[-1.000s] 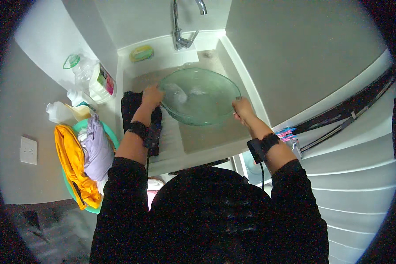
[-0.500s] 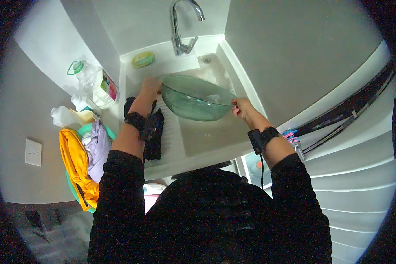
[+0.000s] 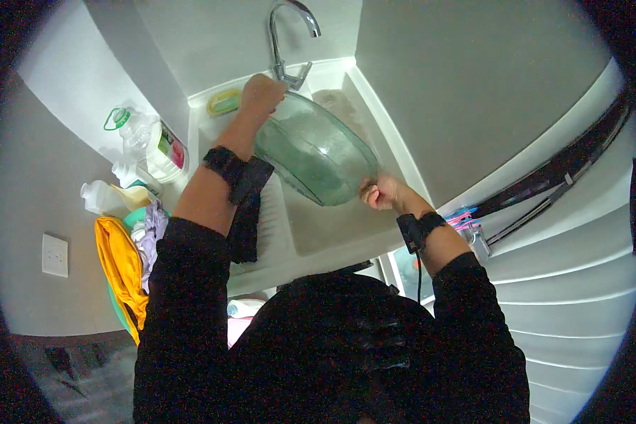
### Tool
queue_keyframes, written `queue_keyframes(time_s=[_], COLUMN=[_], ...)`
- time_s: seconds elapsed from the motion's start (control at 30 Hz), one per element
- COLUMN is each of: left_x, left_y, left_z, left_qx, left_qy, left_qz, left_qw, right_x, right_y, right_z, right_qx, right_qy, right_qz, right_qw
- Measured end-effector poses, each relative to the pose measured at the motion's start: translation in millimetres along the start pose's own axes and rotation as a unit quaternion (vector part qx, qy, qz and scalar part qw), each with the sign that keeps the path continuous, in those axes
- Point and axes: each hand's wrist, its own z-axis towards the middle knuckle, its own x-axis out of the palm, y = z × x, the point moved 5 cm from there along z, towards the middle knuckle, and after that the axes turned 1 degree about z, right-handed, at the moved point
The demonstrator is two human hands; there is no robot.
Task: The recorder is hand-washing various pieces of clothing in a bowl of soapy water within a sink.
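A translucent green basin (image 3: pixel 325 152) is held tilted on its side above the white sink (image 3: pixel 325 230), with its hollow turned toward the far right. My left hand (image 3: pixel 263 95) is closed on its far rim, close to the faucet (image 3: pixel 275 49). Lower down, my right hand (image 3: pixel 385 193) pinches the basin's near right rim; its fingers are slightly blurred. Under my left forearm, a black cloth (image 3: pixel 246 230) lies on the ribbed washboard side of the sink, partly hidden by my arm.
A yellow-green soap dish (image 3: pixel 224 102) sits at the sink's back left corner. Along the left stand a clear jug with a green cap (image 3: pixel 138 131), white bottles (image 3: pixel 99 198) and a tub holding yellow (image 3: pixel 120 258) and lilac clothes (image 3: pixel 148 240). Pleated white material (image 3: pixel 572 297) hangs at the right.
My left hand has moved away from me and slightly right, raising the far end of the basin. My right hand has come a little nearer, so the basin is turned and tipped more steeply.
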Motion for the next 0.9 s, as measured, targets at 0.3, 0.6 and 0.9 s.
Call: queue_keyframes(time_s=[0.3, 0.6, 0.9], left_x=[-32.1, -59.2, 12.8], left_y=[-57.6, -68.7, 100.1], left_z=[4.9, -24.8, -36.1], left_qx=[0.185, 0.248, 0.232], left_qy=[-0.092, -0.078, -0.127], left_qz=[0.225, 0.24, 0.251], left_qw=[0.952, 0.935, 0.931], right_x=[27.9, 15.0, 56.3], right_y=[-24.1, -15.1, 41.0], right_z=[11.3, 25.8, -36.4], right_qx=[0.187, 0.126, -0.293], right_qy=[0.095, 0.11, -0.078], right_qz=[-0.001, -0.033, -0.26], right_qw=[0.978, 0.985, 0.917])
